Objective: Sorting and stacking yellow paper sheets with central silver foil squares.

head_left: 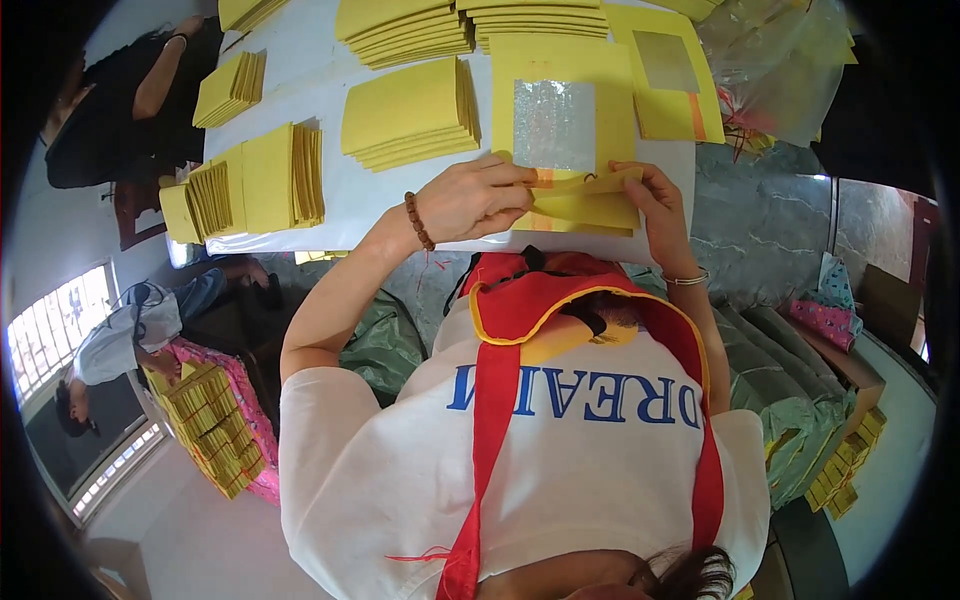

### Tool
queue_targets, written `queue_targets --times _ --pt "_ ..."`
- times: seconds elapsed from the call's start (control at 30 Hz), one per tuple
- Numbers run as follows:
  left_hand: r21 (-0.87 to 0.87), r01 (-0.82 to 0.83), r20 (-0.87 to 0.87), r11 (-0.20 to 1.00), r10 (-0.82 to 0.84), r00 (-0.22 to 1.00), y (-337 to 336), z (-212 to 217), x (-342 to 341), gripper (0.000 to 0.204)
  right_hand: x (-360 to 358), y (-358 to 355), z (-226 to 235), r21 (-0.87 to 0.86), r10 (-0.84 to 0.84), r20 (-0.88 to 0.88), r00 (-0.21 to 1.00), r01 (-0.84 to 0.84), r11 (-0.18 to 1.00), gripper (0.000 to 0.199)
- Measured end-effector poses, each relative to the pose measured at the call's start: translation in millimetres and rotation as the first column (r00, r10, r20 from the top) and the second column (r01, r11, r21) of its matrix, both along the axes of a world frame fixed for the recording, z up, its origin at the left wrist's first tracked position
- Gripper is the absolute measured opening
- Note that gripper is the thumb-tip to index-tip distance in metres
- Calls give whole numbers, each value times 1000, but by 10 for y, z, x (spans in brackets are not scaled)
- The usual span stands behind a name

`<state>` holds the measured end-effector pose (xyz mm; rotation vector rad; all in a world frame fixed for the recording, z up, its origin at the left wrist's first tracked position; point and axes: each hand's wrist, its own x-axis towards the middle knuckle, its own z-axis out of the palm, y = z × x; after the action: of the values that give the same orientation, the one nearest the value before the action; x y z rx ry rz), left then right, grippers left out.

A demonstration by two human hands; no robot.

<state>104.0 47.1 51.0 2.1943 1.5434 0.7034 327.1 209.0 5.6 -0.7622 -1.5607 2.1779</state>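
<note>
Close in, both hands meet at the near edge of the white table (330, 205). The left hand (478, 198), beaded bracelet at the wrist, is curled shut, pinching a yellow paper sheet (570, 140) along its folded lower edge. The right hand (655, 195) pinches that same edge, fingers closed on it. A silver foil square (553, 125) sits in the sheet's middle. Beyond it, further up the table, lie stacks of yellow paper (408, 110).

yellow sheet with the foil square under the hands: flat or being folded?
Being folded. The yellow sheet lies flat at its far end, but left hand and right hand hold its near edge turned up.
</note>
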Motion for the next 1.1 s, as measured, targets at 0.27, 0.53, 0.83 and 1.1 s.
queue_targets --times 0.27,0.53,0.83,1.1 --pt "-138 -242 182 960 265 947 -14 31 76 12 7 -68 110 251 133 -9 991 -127 960 29" --pt "-48 -329 248 943 331 911 -96 19 93 30 -4 -45 -78 278 43 43 998 -53 959 23" --pt "85 -338 55 937 335 941 -28 -304 -42 40 -6 -59 -29 311 106 -64 992 -81 947 44" --pt "53 -392 138 918 382 914 15 -221 14 45 -142 -112 232 550 49 31 998 -58 833 70"
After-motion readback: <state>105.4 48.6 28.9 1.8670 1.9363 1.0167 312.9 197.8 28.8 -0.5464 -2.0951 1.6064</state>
